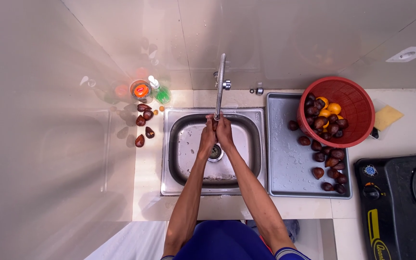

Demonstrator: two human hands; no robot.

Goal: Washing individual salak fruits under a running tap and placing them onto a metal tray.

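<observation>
Both my hands are raised together over the steel sink [184, 173], right under the spout of the bendy metal tap [220, 82]. My left hand [208, 134] and my right hand [225, 132] are cupped around a small dark brown scaly fruit [214, 125], mostly hidden between the fingers. Several more of the same brown fruits [330, 166] lie on the wet draining tray [285, 159] to the right. A few others [144, 124] sit on the counter to the left of the sink.
A red plastic basket [352, 103] at the tray's far corner holds brown fruits and some oranges. A green soap bottle [160, 91] and an orange-lidded jar [141, 90] stand at the back left. A black gas stove [400, 202] is at the right, a yellow sponge [387, 117] behind it.
</observation>
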